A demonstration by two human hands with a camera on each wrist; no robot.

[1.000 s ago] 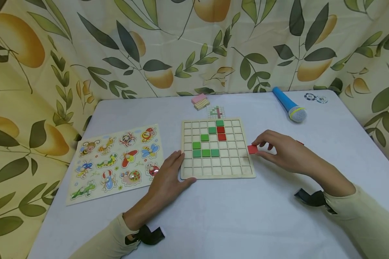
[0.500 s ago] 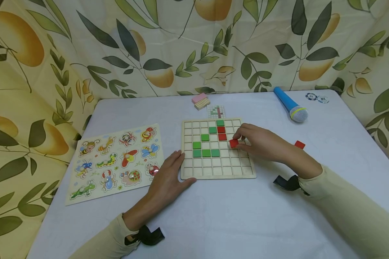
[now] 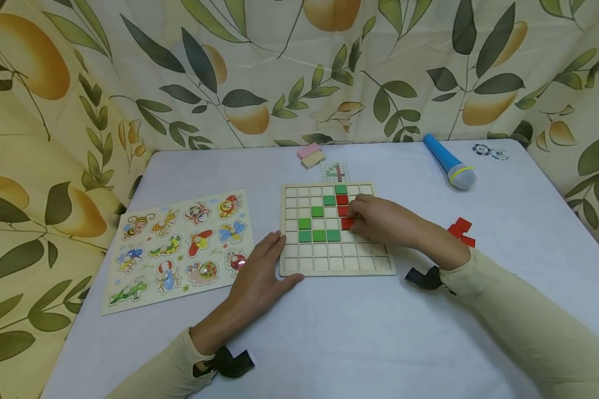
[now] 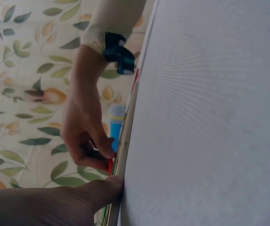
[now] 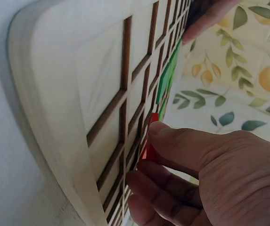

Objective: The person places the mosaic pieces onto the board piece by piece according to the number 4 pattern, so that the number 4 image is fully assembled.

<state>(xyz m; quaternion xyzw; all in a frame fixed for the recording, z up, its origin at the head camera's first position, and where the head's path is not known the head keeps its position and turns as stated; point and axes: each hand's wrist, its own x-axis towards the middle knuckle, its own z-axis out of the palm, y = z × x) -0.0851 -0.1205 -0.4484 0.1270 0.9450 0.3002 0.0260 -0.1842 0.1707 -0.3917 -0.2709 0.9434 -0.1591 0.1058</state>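
Observation:
A wooden grid board lies mid-table, with several green tiles and two red tiles set in its squares. Below those two, my right hand pinches another red tile between thumb and fingertips, right at a square in the same column. The right wrist view shows this red tile tilted against the grid under the thumb. My left hand rests at the board's left edge, fingers extended and thumb at the near corner. In the left wrist view, its thumb touches the board's edge.
Several loose red tiles lie right of the board, beside my right forearm. An insect puzzle board is at the left. Behind the grid sit a small pattern card, pink and wooden pieces, and a blue toy microphone.
My right hand has carried the red tile leftward from beyond the board's right edge to the column of red tiles. Loose red tiles have come into view behind the forearm. The left hand stays put.

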